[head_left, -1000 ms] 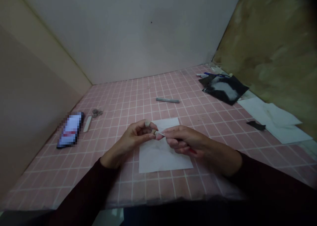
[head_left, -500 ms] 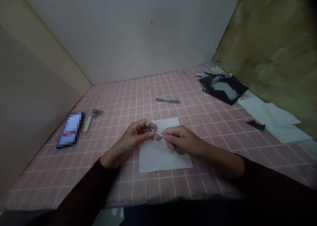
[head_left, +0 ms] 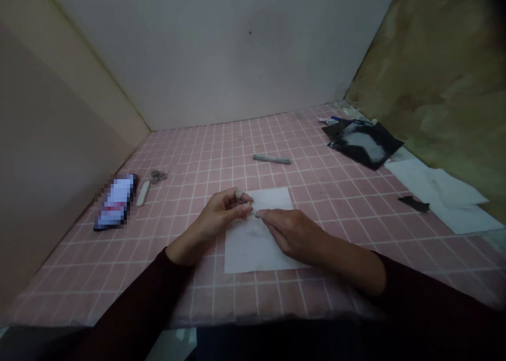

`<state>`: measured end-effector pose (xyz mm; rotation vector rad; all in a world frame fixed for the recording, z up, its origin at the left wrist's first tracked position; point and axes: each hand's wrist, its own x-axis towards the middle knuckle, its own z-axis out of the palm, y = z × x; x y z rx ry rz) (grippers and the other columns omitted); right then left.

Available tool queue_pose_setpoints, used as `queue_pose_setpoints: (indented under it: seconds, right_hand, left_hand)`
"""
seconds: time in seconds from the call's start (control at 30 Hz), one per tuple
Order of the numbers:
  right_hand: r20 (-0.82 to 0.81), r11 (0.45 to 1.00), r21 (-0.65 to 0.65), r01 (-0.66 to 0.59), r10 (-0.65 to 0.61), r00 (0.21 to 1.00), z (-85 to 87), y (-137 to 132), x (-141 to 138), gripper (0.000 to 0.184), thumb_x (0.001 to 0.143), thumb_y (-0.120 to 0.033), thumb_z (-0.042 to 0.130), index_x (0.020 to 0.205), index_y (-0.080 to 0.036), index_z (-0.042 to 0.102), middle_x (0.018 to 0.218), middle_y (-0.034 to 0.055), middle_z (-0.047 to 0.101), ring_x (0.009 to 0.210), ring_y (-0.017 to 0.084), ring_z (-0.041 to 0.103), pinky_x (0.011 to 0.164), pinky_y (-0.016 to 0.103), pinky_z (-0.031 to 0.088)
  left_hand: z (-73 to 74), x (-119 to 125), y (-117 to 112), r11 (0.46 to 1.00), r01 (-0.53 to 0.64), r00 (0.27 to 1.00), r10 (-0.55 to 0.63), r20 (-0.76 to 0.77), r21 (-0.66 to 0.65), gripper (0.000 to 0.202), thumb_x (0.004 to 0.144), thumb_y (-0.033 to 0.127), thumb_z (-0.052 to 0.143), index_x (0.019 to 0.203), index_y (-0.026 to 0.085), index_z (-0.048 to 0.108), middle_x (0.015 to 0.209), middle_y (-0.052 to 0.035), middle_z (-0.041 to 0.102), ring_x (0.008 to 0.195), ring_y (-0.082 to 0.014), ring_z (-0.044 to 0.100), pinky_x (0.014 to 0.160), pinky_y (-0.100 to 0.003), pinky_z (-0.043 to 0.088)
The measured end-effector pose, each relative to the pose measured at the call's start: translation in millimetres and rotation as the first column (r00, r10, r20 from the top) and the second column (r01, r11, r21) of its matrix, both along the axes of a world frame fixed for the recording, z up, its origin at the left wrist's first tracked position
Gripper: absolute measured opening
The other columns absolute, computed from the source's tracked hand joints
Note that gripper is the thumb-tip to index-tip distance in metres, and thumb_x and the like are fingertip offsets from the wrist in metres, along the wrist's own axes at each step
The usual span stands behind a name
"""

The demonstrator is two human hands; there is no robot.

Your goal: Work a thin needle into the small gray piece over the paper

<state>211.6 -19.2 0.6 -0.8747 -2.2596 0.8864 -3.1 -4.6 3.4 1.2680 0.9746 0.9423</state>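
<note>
Both hands meet over a white sheet of paper [head_left: 272, 197] lying on the pink tiled table [head_left: 221, 155]. My left hand [head_left: 223, 211] is curled, thumb and fingers pinched on a tiny light piece that I cannot name. My right hand [head_left: 292, 232] lies lower over the paper, fingers stretched towards the left fingertips and close together; whether it holds anything is hidden. Dark sleeves cover both forearms.
A phone [head_left: 116, 202] lies at the left, with a white nail file [head_left: 143, 193] and small scissors [head_left: 158, 176] beside it. A grey stick [head_left: 271, 159] lies behind the paper. At the right are a black bag [head_left: 366, 142], white sheets [head_left: 446, 192] and a black scrap [head_left: 414, 203].
My right hand has sunk towards the paper and flattened, fingers stretched out. The left hand keeps its pinch. The camera has shifted slightly.
</note>
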Motion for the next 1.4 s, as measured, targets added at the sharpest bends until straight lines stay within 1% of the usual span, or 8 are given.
queue_pose_setpoints:
  seconds: [0.1, 0.3, 0.53, 0.7, 0.97, 1.07, 1.23, 1.4]
  right_hand:
    - [-0.089, 0.95, -0.31, -0.024, -0.004, 0.996, 4.6, 7.6, 2.6, 0.024, 0.095, -0.023, 0.045, 0.091, -0.014, 0.067, 0.064, -0.0003, 0.056, 0.053, 0.011, 0.048, 0.055, 0.025, 0.04]
    - [-0.345, 0.382, -0.885, -0.265, -0.158, 0.925, 17.4, 18.4, 7.7, 0.025, 0.089, -0.034, 0.056, 0.1, -0.014, 0.066, 0.057, -0.0093, 0.039, 0.041, 0.003, 0.013, 0.038, 0.018, 0.012]
    - [-0.146, 0.949, -0.312, -0.043, -0.003, 0.989, 3.2, 1.9, -1.3, 0.024, 0.096, -0.026, 0.046, 0.096, -0.015, 0.067, 0.068, 0.0005, 0.057, 0.057, 0.012, 0.05, 0.057, 0.025, 0.042]
    - [-0.069, 0.988, -0.154, 0.018, -0.029, 0.997, 5.5, 0.7, -0.6, 0.023, 0.094, -0.021, 0.045, 0.096, -0.015, 0.067, 0.072, 0.0034, 0.062, 0.065, 0.015, 0.056, 0.065, 0.028, 0.045]
    - [-0.383, 0.302, -0.902, -0.308, -0.235, 0.893, 21.2, 16.4, 7.4, 0.02, 0.091, -0.031, 0.057, 0.095, -0.014, 0.067, 0.059, -0.0083, 0.037, 0.042, 0.003, 0.014, 0.036, 0.018, 0.01]
    - [-0.353, 0.412, -0.873, -0.261, -0.164, 0.921, 16.5, 13.5, 5.1, 0.025, 0.094, -0.035, 0.052, 0.098, -0.015, 0.066, 0.058, -0.008, 0.04, 0.04, 0.004, 0.017, 0.037, 0.018, 0.014]
    - [-0.123, 0.96, -0.278, -0.025, -0.009, 0.992, 7.5, 0.2, -0.2, 0.021, 0.094, -0.024, 0.046, 0.086, -0.016, 0.065, 0.067, 0.0011, 0.056, 0.06, 0.012, 0.05, 0.061, 0.026, 0.042]
    - [-0.094, 0.957, -0.29, -0.019, -0.009, 0.996, 10.1, 1.8, 0.9, 0.023, 0.094, -0.021, 0.044, 0.084, -0.015, 0.064, 0.066, 0.0013, 0.056, 0.059, 0.012, 0.049, 0.061, 0.027, 0.043]
  left_hand:
    - [1.0, -1.2, -0.1, 0.998, 0.057, 0.998, -0.057, 0.011, 0.011, 0.021, 0.081, 0.024, 0.075, 0.096, 0.014, 0.065, 0.084, -0.0025, 0.066, 0.074, -0.0119, 0.062, 0.07, -0.025, 0.048]
    - [5.7, -3.0, -2.3, 0.992, 0.097, 0.995, -0.096, -0.018, 0.078, 0.02, 0.082, 0.024, 0.075, 0.098, 0.015, 0.066, 0.095, -0.005, 0.067, 0.086, -0.0145, 0.064, 0.074, -0.025, 0.048]
    - [2.7, 1.6, -1.5, 1.0, 0.02, 0.998, -0.022, 0.051, 0.022, 0.02, 0.08, 0.024, 0.076, 0.094, 0.015, 0.066, 0.088, -0.0029, 0.067, 0.074, -0.0117, 0.064, 0.071, -0.025, 0.049]
    - [-0.3, 1.8, -0.6, 1.0, -0.009, 0.998, 0.009, 0.058, -0.008, 0.02, 0.08, 0.025, 0.076, 0.094, 0.014, 0.068, 0.083, -0.0024, 0.068, 0.068, -0.0103, 0.061, 0.067, -0.024, 0.049]
    - [8.8, 1.5, -6.6, 0.992, 0.105, 0.993, -0.108, 0.047, 0.064, 0.018, 0.082, 0.022, 0.074, 0.098, 0.016, 0.066, 0.094, -0.0053, 0.071, 0.087, -0.0153, 0.067, 0.077, -0.027, 0.052]
    - [8.5, 1.9, -5.9, 0.994, 0.099, 0.994, -0.1, 0.046, 0.037, 0.019, 0.083, 0.022, 0.073, 0.099, 0.016, 0.065, 0.089, -0.0041, 0.071, 0.083, -0.0145, 0.068, 0.076, -0.027, 0.052]
    - [1.7, 1.3, -1.4, 0.999, 0.038, 0.998, -0.04, 0.054, 0.033, 0.017, 0.083, 0.024, 0.073, 0.096, 0.015, 0.067, 0.083, -0.0025, 0.067, 0.072, -0.011, 0.063, 0.07, -0.025, 0.051]
    - [-1.0, -0.2, -0.2, 0.998, 0.06, 0.998, -0.06, 0.017, 0.015, 0.018, 0.084, 0.026, 0.072, 0.096, 0.014, 0.066, 0.083, -0.0034, 0.069, 0.072, -0.0113, 0.063, 0.07, -0.024, 0.05]
